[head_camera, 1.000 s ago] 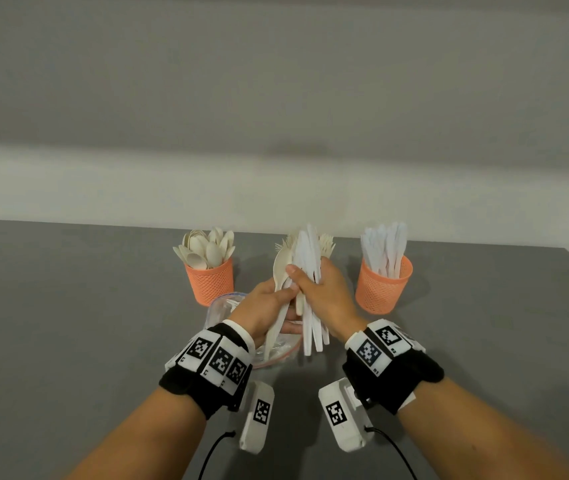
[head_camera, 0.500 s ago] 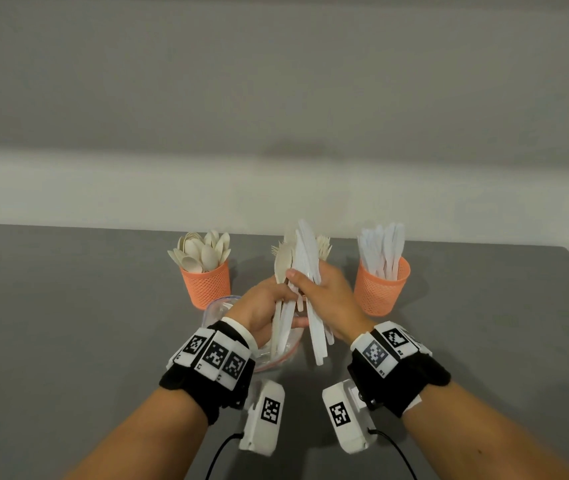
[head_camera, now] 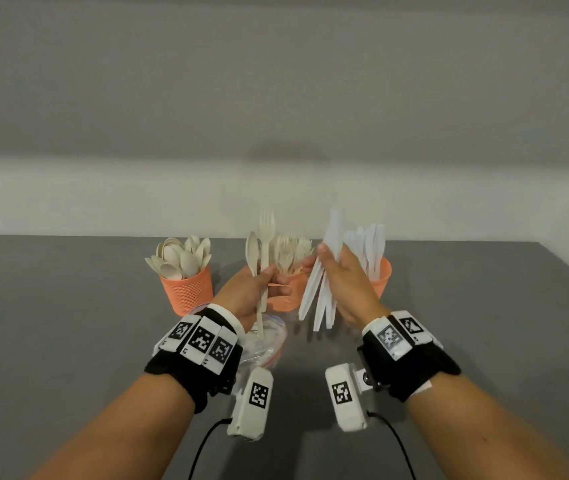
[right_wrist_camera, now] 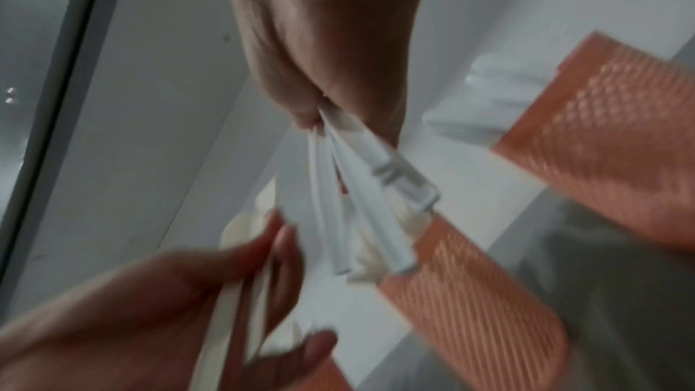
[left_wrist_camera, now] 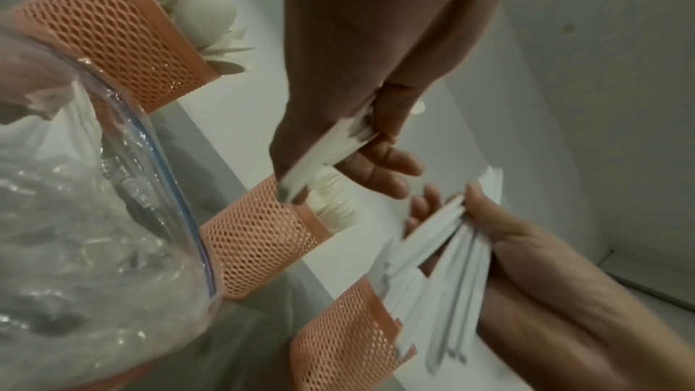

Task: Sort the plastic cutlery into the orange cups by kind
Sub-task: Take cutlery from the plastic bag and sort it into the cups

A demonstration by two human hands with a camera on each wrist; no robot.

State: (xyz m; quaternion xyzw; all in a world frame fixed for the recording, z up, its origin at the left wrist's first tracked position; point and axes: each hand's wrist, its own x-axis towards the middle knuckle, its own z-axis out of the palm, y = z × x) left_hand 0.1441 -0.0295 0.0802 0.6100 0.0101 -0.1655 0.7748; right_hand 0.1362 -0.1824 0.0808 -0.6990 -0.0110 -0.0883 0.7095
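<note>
Three orange mesh cups stand in a row: the spoon cup (head_camera: 188,289) on the left, the fork cup (head_camera: 285,296) in the middle, the knife cup (head_camera: 381,277) on the right. My left hand (head_camera: 271,277) grips a beige spoon (head_camera: 252,252) and a beige fork (head_camera: 266,230) upright in front of the fork cup. My right hand (head_camera: 328,268) grips a fanned bundle of white knives (head_camera: 317,292), just left of the knife cup. In the right wrist view the knife handles (right_wrist_camera: 361,204) splay out below my right hand's fingers (right_wrist_camera: 308,112), blurred.
A clear zip bag (head_camera: 265,341) lies crumpled on the grey table (head_camera: 68,341) under my left wrist, close to the spoon cup. A pale wall ledge (head_camera: 103,202) runs behind the cups. Open tabletop lies to the far left and right.
Both hands held one mixed bundle together. Now they have parted: my right hand has drawn the white knives off to the right, and my left keeps the spoon and fork.
</note>
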